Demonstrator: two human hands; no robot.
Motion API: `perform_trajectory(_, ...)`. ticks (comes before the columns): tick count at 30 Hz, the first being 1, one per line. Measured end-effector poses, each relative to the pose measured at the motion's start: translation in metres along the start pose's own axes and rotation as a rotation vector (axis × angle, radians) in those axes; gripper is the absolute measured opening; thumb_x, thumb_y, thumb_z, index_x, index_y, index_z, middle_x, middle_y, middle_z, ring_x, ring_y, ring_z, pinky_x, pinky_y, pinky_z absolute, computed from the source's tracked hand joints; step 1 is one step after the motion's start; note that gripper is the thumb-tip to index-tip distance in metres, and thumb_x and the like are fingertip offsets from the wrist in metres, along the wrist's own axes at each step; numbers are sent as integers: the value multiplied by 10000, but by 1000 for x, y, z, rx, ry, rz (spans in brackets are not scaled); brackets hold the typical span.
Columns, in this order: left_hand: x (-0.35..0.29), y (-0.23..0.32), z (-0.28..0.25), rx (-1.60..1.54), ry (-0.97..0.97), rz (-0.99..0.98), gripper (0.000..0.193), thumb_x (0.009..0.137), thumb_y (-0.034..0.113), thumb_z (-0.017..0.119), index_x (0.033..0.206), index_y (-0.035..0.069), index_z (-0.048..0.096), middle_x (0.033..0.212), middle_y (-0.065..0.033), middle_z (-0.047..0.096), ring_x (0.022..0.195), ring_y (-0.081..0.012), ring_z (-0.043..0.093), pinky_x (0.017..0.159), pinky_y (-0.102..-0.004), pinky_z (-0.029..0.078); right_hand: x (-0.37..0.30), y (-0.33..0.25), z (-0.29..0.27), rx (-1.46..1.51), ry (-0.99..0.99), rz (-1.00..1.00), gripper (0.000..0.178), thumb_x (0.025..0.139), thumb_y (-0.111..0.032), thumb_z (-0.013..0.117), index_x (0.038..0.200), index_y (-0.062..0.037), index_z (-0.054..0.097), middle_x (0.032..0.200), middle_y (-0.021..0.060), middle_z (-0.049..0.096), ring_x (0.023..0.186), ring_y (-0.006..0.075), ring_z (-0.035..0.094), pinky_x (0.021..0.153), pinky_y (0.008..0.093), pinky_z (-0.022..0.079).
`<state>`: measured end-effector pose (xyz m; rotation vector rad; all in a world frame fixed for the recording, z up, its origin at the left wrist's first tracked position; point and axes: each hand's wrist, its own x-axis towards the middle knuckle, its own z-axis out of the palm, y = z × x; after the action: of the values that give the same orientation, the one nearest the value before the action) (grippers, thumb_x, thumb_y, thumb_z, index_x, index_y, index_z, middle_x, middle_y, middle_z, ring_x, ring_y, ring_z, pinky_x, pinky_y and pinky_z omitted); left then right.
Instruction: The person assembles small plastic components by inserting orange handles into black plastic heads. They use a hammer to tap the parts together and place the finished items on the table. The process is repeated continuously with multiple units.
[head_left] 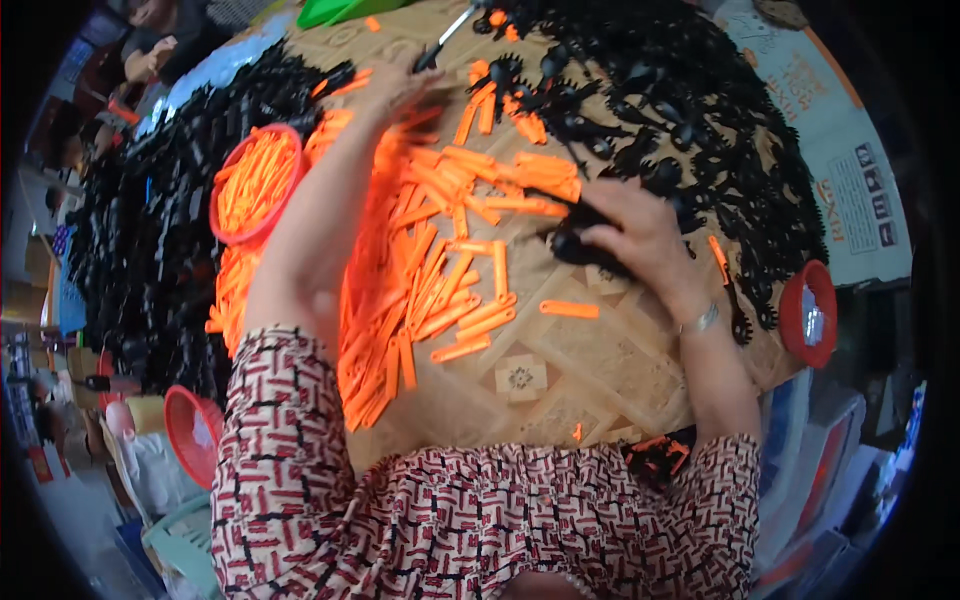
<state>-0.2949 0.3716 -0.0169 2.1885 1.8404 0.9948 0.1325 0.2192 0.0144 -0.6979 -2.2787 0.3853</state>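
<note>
My left hand [398,92] reaches over the far side of a heap of flat orange plastic strips [425,285]. Motion smears its fingers, so I cannot see what they touch. Closer to me on the right, my right hand [640,225] has its fingers curled around a dark, spoon-shaped black piece [575,247], partly hidden under the palm. Its tip points toward the orange strips. Beyond the right hand spreads a large pile of black spoon-like pieces with toothed edges [690,130].
A round pink basket [222,228] full of orange strips stands at left, beside stacked black parts [150,220]. Smaller red baskets sit at lower left [190,430] and right [806,315]. A green tray [335,10] is at the far edge. Another person [160,45] sits far left.
</note>
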Motion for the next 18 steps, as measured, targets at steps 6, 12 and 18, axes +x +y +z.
perform_trajectory(6,33,57,93,-100,-236,-139,441,925,463,674,1216,131,666,1083,-159,715,1044,-258,663,908,-393,512,-61,-38,-15,-208,-158,200,405,741,-194,824,1130,-130,736,1327,28,624,1115,255,556,964,389,442)
perform_trajectory(12,-12,119,98,-151,-441,369,424,982,364,658,1318,107,632,1017,-86,698,916,-175,634,817,-331,510,-63,-33,-5,-202,-119,215,395,751,-183,819,1133,-135,731,1366,16,594,1151,257,518,981,399,412)
perform_trajectory(18,-75,156,68,-1001,-725,-235,489,984,324,683,1386,76,558,1153,-22,672,1032,-108,625,852,-237,529,-89,-57,-1,-177,-49,223,320,753,-177,814,1065,-136,763,1340,1,611,1101,275,513,965,399,405)
